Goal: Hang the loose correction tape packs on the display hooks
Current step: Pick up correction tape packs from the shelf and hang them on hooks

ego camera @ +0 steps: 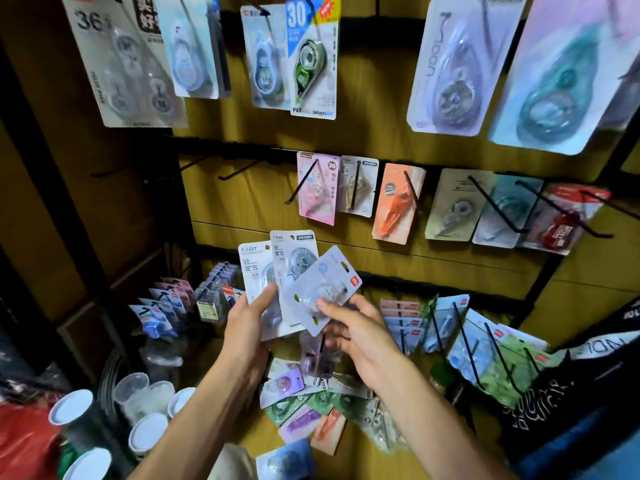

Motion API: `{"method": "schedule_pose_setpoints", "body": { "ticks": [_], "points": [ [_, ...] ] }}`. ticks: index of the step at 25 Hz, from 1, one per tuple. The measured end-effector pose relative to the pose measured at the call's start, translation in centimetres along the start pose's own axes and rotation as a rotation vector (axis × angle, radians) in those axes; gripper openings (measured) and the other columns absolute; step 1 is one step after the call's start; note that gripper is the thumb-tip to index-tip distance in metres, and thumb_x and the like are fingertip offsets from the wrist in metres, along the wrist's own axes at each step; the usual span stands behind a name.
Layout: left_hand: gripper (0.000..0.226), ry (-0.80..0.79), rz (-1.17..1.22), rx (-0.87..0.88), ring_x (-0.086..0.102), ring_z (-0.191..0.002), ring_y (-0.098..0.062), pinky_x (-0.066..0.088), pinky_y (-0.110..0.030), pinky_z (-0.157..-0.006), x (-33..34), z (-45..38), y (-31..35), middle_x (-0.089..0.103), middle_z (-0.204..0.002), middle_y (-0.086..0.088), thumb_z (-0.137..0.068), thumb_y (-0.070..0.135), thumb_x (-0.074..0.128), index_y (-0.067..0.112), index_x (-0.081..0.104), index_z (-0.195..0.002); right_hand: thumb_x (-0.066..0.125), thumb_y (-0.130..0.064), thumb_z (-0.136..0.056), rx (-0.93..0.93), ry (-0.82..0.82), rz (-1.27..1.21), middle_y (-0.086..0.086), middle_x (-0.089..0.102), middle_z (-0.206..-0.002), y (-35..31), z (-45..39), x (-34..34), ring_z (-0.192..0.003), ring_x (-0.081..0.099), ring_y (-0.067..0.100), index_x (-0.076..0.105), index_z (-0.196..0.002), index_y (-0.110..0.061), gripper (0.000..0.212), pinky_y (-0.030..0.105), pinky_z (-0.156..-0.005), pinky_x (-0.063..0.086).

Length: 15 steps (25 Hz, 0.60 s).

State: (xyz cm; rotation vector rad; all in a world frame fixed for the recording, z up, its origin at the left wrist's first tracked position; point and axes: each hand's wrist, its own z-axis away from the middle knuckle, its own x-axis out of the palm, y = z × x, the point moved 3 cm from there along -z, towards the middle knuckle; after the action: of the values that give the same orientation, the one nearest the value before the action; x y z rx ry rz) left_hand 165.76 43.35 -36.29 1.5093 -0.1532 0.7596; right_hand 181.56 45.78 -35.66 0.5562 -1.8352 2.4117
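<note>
My left hand (251, 317) grips two white correction tape packs (273, 268), fanned upright, thumb across their fronts. My right hand (356, 332) pinches a third pack (327, 284), pale grey with a red tag, tilted to the right and overlapping the other two. All three sit in front of the wooden display board, below its middle row. Bare black hooks (239, 173) stick out at the left of that middle row. A heap of loose packs (304, 407) lies on the surface below my hands.
Packs hang on hooks in the top row (311, 60), the middle row (398, 202) and the lower right (485, 355). More packs hang at lower left (166, 310). White-lidded cups (145, 431) stand at bottom left. A black printed bag (571, 386) is at right.
</note>
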Motion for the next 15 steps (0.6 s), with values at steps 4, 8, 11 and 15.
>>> {"method": "schedule_pose_setpoints", "body": {
  "ticks": [4, 8, 11, 15],
  "points": [
    [0.026, -0.015, -0.013, -0.003, 0.069, -0.101, -0.037, 0.056, -0.054, -0.086, 1.7, 0.8, -0.7, 0.073, -0.111, -0.014, -0.089, 0.012, 0.065, 0.009, 0.065, -0.115, 0.078, -0.012, -0.076, -0.009, 0.001, -0.049, 0.006, 0.076, -0.093, 0.0, 0.6, -1.6, -0.062, 0.062, 0.013, 0.064, -0.109, -0.013, 0.036, 0.022, -0.045, 0.034],
    [0.028, -0.023, -0.028, -0.001, 0.073, -0.092, -0.029, 0.061, -0.039, -0.074, 2.5, 0.8, -1.7, 0.074, -0.108, -0.011, -0.086, 0.003, 0.066, 0.009, 0.066, -0.113, 0.076, -0.010, -0.077, -0.003, -0.043, -0.014, 0.004, 0.075, -0.092, -0.2, 1.2, -3.7, -0.066, 0.061, 0.014, 0.065, -0.106, -0.017, 0.032, 0.023, -0.047, 0.032],
    [0.029, -0.003, -0.034, 0.017, 0.073, -0.094, -0.029, 0.060, -0.040, -0.075, 3.4, 0.9, -2.6, 0.075, -0.106, -0.010, -0.085, 0.000, 0.067, 0.009, 0.067, -0.112, 0.073, -0.004, -0.080, -0.040, -0.005, 0.008, 0.003, 0.076, -0.092, -0.6, 1.6, -5.1, -0.067, 0.063, 0.013, 0.065, -0.108, -0.014, 0.031, 0.023, -0.049, 0.032],
    [0.031, -0.001, 0.008, 0.015, 0.074, -0.088, -0.026, 0.061, -0.034, -0.065, 5.4, 1.2, -3.7, 0.076, -0.102, -0.010, -0.083, -0.004, 0.068, 0.008, 0.066, -0.111, 0.074, -0.002, -0.078, -0.124, 0.074, 0.009, 0.008, 0.076, -0.101, -1.3, 2.3, -7.5, -0.076, 0.066, 0.015, 0.064, -0.110, -0.011, 0.034, 0.023, -0.055, 0.040]
  ]
}}
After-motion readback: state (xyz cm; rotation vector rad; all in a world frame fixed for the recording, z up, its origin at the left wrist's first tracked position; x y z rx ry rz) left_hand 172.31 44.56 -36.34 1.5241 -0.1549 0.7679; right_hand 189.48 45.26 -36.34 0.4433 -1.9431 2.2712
